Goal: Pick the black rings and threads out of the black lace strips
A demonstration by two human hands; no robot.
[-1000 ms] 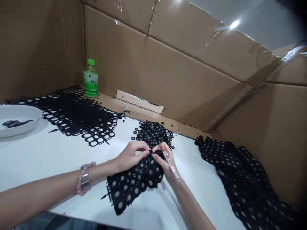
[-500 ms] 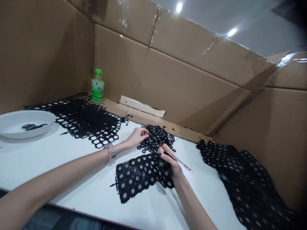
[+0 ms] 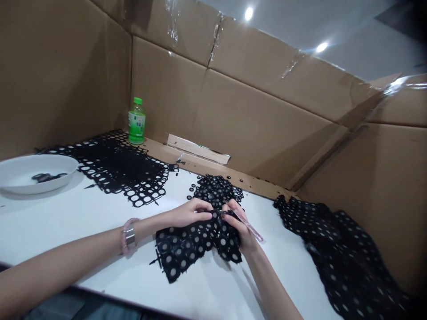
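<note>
My left hand (image 3: pixel 195 212) and my right hand (image 3: pixel 238 226) meet over a piece of black perforated lace (image 3: pixel 196 242), pinching its bunched upper edge between them. My right hand also grips a slim, clear pink-handled tool (image 3: pixel 248 226), its tip pointing into the lace. Its exact kind cannot be told, as the tip is hidden by my fingers. Just beyond my hands lies a loose heap of black lace rings (image 3: pixel 216 190). A bracelet (image 3: pixel 129 236) circles my left wrist.
A white bowl (image 3: pixel 33 174) holding black scissors (image 3: pixel 46 178) sits at the left. Behind it lies a wide black lace sheet (image 3: pixel 113 169), and dotted black fabric (image 3: pixel 336 253) lies at the right. Cardboard walls (image 3: pixel 233 102) surround the white table (image 3: pixel 83 222). A green-capped bottle (image 3: pixel 136 122) stands in the back corner.
My left hand has come back from the ring heap to the lace piece beside my right hand. The piece is now more bunched between my hands.
</note>
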